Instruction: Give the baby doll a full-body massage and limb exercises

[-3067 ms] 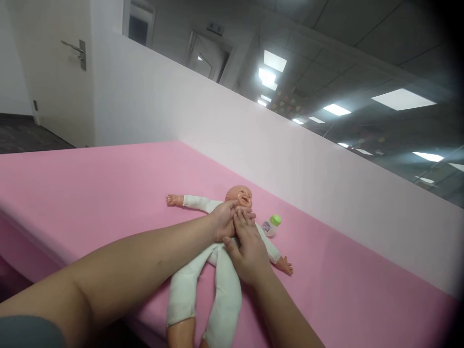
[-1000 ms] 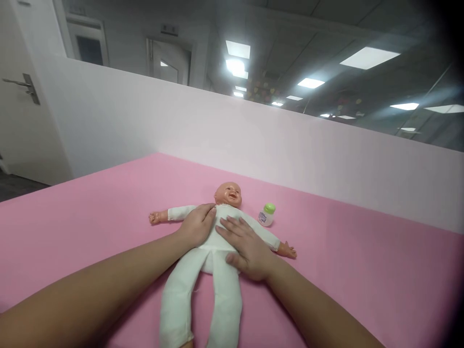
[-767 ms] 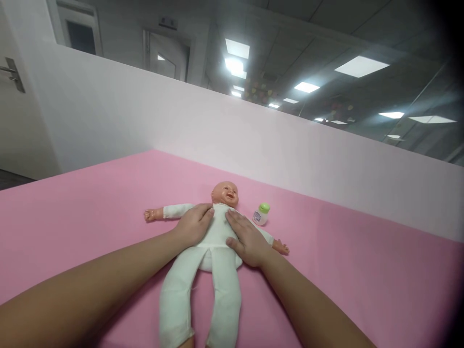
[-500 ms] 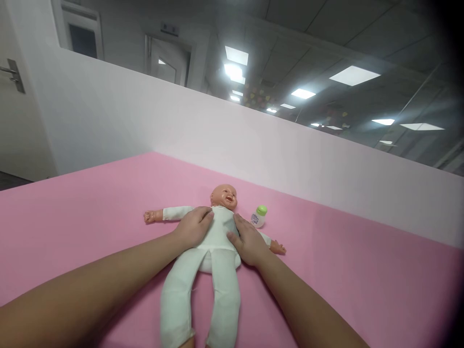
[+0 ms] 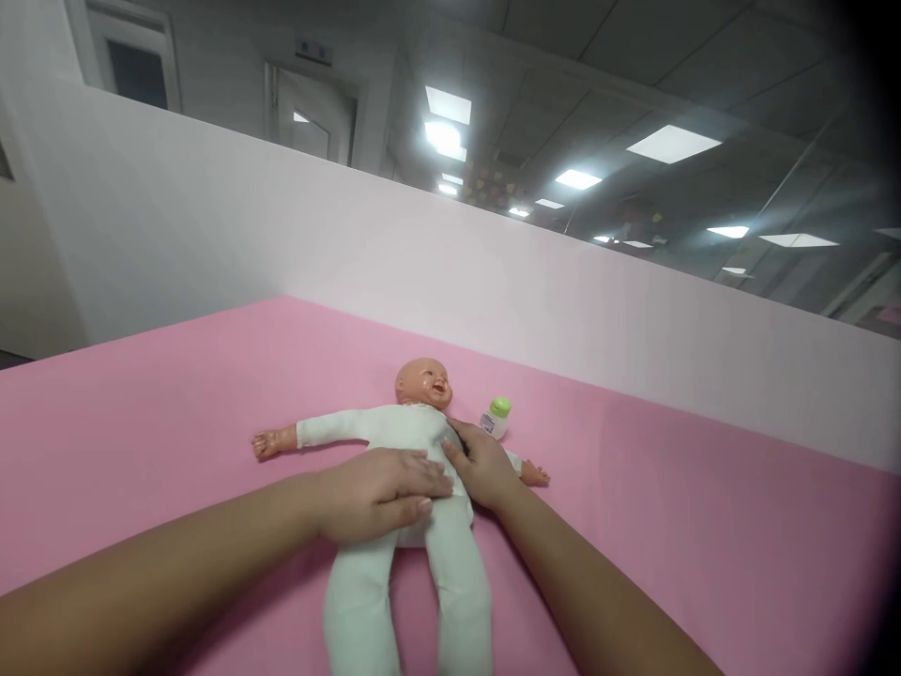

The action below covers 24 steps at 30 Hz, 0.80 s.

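Note:
A baby doll (image 5: 412, 427) with a white cloth body lies on its back on the pink table top (image 5: 633, 526). Its plastic head is turned to the right and its arms are spread out. My left hand (image 5: 380, 493) lies across the doll's lower belly, palm down, with fingers stretched out. At the doll's other side, my right hand (image 5: 489, 469) grips the chest near the armpit, thumb on the front. The hand partly covers the doll's arm there. Close beyond my right hand stands a small clear bottle (image 5: 495, 420) with a green cap.
A white low wall (image 5: 450, 272) runs along the back of the table top. Beyond it are doors (image 5: 313, 113) and a ceiling with bright light panels (image 5: 674, 144). The doll's feet are cut off by the lower edge of the view.
My left hand has moved from the doll's chest side down and across its belly. My right hand stays at the doll's side. The doll's legs have shifted slightly right.

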{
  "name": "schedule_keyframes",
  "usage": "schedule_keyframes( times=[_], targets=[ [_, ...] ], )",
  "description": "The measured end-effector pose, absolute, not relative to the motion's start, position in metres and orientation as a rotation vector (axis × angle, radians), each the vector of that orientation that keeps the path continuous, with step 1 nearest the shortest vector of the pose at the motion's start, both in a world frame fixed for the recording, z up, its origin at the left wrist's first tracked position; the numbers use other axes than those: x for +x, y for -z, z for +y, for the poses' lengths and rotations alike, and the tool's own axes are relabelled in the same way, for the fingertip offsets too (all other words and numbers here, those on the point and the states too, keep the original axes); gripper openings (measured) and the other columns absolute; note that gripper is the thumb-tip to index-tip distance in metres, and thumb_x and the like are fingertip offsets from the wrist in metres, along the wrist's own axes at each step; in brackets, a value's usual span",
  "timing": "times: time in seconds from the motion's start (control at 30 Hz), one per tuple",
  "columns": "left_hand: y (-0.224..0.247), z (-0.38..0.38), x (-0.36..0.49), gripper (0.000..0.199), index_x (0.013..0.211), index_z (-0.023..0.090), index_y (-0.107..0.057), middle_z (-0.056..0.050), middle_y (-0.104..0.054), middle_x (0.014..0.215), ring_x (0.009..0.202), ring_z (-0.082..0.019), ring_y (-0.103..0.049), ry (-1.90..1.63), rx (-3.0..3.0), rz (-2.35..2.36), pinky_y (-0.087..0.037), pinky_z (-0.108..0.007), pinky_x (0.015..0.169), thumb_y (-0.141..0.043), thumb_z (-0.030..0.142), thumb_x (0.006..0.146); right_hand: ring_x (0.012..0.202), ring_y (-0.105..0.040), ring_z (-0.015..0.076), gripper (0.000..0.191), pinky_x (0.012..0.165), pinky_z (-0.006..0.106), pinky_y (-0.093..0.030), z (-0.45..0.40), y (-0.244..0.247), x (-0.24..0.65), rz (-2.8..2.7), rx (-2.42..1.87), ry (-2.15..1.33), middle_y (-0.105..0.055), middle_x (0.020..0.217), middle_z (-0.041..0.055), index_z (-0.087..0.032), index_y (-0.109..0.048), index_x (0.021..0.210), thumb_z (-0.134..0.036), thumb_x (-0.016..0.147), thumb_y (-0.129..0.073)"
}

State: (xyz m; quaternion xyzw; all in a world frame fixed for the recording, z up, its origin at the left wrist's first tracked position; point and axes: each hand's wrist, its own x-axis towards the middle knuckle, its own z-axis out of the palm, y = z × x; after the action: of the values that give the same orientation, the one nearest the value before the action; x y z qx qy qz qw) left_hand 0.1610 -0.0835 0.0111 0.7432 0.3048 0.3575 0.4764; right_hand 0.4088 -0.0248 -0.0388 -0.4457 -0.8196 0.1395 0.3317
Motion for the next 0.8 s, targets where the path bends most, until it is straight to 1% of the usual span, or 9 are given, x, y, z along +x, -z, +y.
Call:
schedule_keyframes(
  times=[0.07, 0.1, 0.17, 0.23, 0.4, 0.5, 0.6, 0.7, 0.8],
  targets=[
    [-0.007, -0.072, 0.161, 0.037, 0.124, 0.034, -0.076, -0.002, -0.067, 0.140, 0.141, -0.033, -0.052, -0.718, 2.113, 0.650, -0.020, -0.051, 0.129, -0.066, 0.050, 0.092, 0.122, -0.063, 0.0291, 0.045, 0.104, 0.045, -0.048, -0.025, 0.040, 0.408, -2.141, -1.208, -0.338, -0.068, 0.134, 0.0099, -0.024, -0.059, 0.143, -0.047, 0.106, -0.049],
    [-0.004, -0.066, 0.160, 0.043, 0.135, 0.035, -0.070, -0.001, -0.058, 0.150, 0.148, -0.031, -0.044, -0.679, 2.210, 0.659, -0.015, -0.050, 0.129, -0.061, 0.051, 0.096, 0.121, -0.063, 0.0291, 0.045, 0.103, 0.045, -0.048, -0.025, 0.040, 0.407, -2.143, -1.227, -0.323, -0.068, 0.133, 0.0103, -0.024, -0.059, 0.143, -0.047, 0.106, -0.049],
    [0.004, -0.054, 0.157, 0.051, 0.146, 0.035, -0.061, 0.001, -0.046, 0.159, 0.154, -0.029, -0.032, -0.703, 2.258, 0.781, -0.013, -0.049, 0.130, -0.056, 0.053, 0.099, 0.123, -0.061, 0.0294, 0.045, 0.104, 0.045, -0.047, -0.026, 0.042, 0.406, -2.153, -1.247, -0.295, -0.067, 0.134, 0.0108, -0.023, -0.058, 0.144, -0.046, 0.106, -0.049],
    [0.012, -0.042, 0.152, 0.057, 0.151, 0.032, -0.055, 0.000, -0.041, 0.163, 0.156, -0.028, -0.028, -0.724, 2.278, 0.889, -0.012, -0.048, 0.130, -0.055, 0.056, 0.099, 0.125, -0.060, 0.0302, 0.046, 0.107, 0.046, -0.045, -0.029, 0.042, 0.403, -2.159, -1.255, -0.260, -0.066, 0.136, 0.0117, -0.022, -0.057, 0.145, -0.045, 0.106, -0.049],
    [0.029, -0.017, 0.138, 0.064, 0.157, 0.023, -0.048, -0.006, -0.039, 0.164, 0.156, -0.027, -0.030, -0.771, 2.379, 1.133, -0.015, -0.046, 0.130, -0.042, 0.058, 0.103, 0.126, -0.058, 0.0337, 0.050, 0.108, 0.051, -0.045, -0.037, 0.041, 0.395, -2.192, -1.327, -0.180, -0.064, 0.137, 0.0156, -0.018, -0.055, 0.147, -0.042, 0.103, -0.052],
    [0.035, -0.006, 0.131, 0.064, 0.156, 0.021, -0.049, -0.007, -0.044, 0.162, 0.153, -0.029, -0.034, -0.748, 2.414, 1.286, -0.016, -0.049, 0.129, -0.036, 0.057, 0.105, 0.125, -0.058, 0.0357, 0.053, 0.108, 0.054, -0.045, -0.040, 0.042, 0.394, -2.196, -1.337, -0.114, -0.063, 0.136, 0.0174, -0.017, -0.057, 0.146, -0.043, 0.100, -0.056],
    [0.037, -0.002, 0.127, 0.064, 0.153, 0.019, -0.053, -0.008, -0.051, 0.157, 0.150, -0.029, -0.041, -0.780, 2.405, 1.360, -0.022, -0.048, 0.128, -0.033, 0.057, 0.104, 0.128, -0.056, 0.0364, 0.052, 0.110, 0.057, -0.044, -0.045, 0.041, 0.393, -2.134, -1.258, -0.077, -0.062, 0.139, 0.0173, -0.017, -0.059, 0.143, -0.045, 0.099, -0.057],
    [0.035, -0.004, 0.127, 0.063, 0.150, 0.021, -0.056, -0.008, -0.054, 0.154, 0.147, -0.029, -0.045, -0.853, 2.367, 1.340, -0.027, -0.045, 0.126, -0.036, 0.059, 0.103, 0.131, -0.056, 0.0314, 0.042, 0.114, 0.053, -0.044, -0.064, 0.032, 0.387, -2.154, -0.841, -0.107, -0.064, 0.138, 0.0128, -0.021, -0.063, 0.136, -0.040, 0.100, -0.053],
    [0.032, -0.008, 0.129, 0.063, 0.149, 0.021, -0.057, -0.008, -0.054, 0.155, 0.147, -0.029, -0.046, -0.856, 2.347, 1.333, -0.028, -0.044, 0.125, -0.038, 0.059, 0.102, 0.122, -0.066, 0.0239, 0.037, 0.113, 0.045, -0.048, -0.094, 0.018, 0.370, -2.306, -0.270, -0.273, -0.073, 0.124, 0.0058, -0.026, -0.063, 0.133, -0.039, 0.102, -0.047]
  ],
)
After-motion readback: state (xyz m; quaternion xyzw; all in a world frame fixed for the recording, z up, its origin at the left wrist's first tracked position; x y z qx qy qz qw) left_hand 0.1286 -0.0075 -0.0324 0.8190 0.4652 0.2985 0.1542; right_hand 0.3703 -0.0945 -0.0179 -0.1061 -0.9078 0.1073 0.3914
